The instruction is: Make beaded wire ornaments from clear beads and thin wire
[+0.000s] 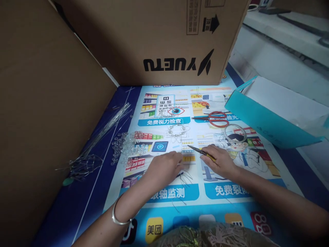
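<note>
My left hand lies palm down on the printed poster mat, fingers closed over a bundle of thin wires that stick out to the right. My right hand holds yellow-handled pliers, tips pointing left toward a small piece in front of my left fingers. A finished bead-and-wire star lies just beyond both hands. A heap of clear beads sits to the left of my left hand. A silver bangle circles my left wrist.
Red-handled scissors and a roll of clear tape lie at the back right. A teal paper bag lies on the right. Long wires fan out at the left. Cardboard boxes wall the back and left.
</note>
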A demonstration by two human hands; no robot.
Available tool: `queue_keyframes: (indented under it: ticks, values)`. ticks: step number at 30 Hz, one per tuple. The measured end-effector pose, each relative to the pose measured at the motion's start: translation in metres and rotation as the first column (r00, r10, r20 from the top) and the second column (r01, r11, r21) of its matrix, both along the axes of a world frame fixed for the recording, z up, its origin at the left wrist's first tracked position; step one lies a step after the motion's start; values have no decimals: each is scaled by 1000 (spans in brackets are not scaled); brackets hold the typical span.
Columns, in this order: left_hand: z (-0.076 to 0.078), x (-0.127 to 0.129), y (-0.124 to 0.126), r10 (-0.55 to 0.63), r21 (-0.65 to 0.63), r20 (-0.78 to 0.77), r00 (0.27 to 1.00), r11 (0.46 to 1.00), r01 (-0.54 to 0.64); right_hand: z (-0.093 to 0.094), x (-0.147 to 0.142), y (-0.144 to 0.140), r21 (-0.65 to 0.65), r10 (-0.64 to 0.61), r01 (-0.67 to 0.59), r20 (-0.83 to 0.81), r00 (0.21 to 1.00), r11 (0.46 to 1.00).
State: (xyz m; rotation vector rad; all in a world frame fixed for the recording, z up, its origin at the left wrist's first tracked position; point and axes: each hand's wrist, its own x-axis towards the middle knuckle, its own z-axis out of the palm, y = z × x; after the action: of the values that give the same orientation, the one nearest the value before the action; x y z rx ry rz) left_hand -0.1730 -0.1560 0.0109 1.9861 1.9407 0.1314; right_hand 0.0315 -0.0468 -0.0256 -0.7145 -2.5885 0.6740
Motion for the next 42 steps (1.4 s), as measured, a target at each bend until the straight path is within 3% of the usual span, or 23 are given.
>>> queue_keyframes:
  ticks: [3,12,22,31,38,42]
  values:
    - [0,8,-6,-89,-42,-42,995,995,88,-1,0,1,9,3,-3,4,1000,1000]
    - [-9,14,-10,-167,-64,-85,982,985,162,-1,0,2,13,15,-16,14,1000,1000]
    - [11,2,-9,-244,-105,17,970,964,245,-3,1,3,44,49,-52,60,997,998]
    - [11,-2,-5,-203,-137,238,950,961,240,-4,1,3,30,45,-48,98,994,998]
    - [17,-8,-2,-142,-217,507,850,934,285,-8,1,3,45,68,-71,64,996,996]
    - [18,-10,-3,-92,-223,562,822,940,258,-8,2,3,51,64,-68,73,995,996]
